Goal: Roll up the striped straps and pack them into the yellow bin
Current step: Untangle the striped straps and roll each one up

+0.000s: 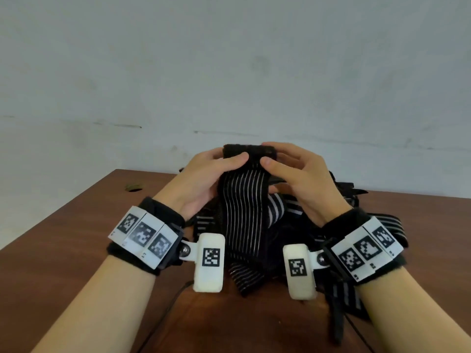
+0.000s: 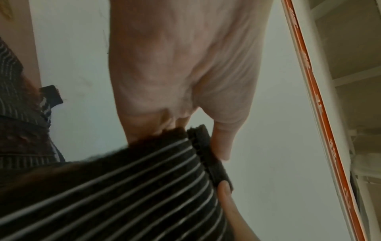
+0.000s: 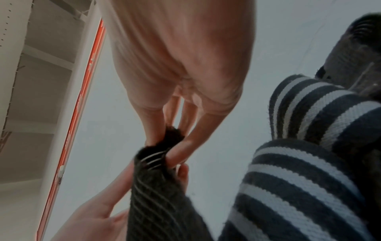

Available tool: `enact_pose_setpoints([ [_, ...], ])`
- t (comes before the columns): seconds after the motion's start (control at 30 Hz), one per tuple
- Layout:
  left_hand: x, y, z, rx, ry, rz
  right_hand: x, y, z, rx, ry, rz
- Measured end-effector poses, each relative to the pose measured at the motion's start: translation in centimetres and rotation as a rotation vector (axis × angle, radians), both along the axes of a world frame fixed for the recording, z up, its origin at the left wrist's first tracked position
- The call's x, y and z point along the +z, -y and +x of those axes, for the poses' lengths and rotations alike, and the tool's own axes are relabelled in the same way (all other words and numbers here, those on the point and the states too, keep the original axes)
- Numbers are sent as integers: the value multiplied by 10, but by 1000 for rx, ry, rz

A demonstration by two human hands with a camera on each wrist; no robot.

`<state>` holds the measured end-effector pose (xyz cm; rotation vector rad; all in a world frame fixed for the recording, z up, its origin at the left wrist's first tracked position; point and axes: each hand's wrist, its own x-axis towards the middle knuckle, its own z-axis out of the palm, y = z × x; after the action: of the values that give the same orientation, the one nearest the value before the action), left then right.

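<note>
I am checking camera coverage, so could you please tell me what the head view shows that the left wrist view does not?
Only the head view shows the brown table, the heap of loose straps and both wrist bands. Only the left wrist view shows the orange-edged shelving beside the wall. Both show the left hand and right hand pinching the fuzzy black end of the striped strap.

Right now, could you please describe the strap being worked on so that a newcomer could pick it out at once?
Start at the brown wooden table and find the pile of striped straps in its middle. Above it, the left hand and right hand pinch the fuzzy black end of one strap. It alone hangs upright, with thin pale stripes, while its neighbours lie heaped.
</note>
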<state>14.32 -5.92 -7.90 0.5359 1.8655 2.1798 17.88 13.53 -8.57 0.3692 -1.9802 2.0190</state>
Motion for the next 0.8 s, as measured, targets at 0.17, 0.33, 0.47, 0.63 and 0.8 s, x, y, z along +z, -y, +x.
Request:
enact_pose_setpoints([
  [0.17, 0, -7, -1, -79, 77, -103, -3, -4, -3, 13, -41, 33],
  [0.33, -4, -9, -3, 113, -6, -71, -6, -7, -6, 33, 9, 87],
  [0.47, -5, -6, -3, 165, -3, 11, -5, 0, -4, 136, 151, 71],
  [0.63, -1, -4, 0, 110, -61, -38, -6, 3, -1, 68, 97, 20],
  [0.8, 2, -8, 0, 26, 14, -17, -4, 1, -2, 59, 61, -1],
])
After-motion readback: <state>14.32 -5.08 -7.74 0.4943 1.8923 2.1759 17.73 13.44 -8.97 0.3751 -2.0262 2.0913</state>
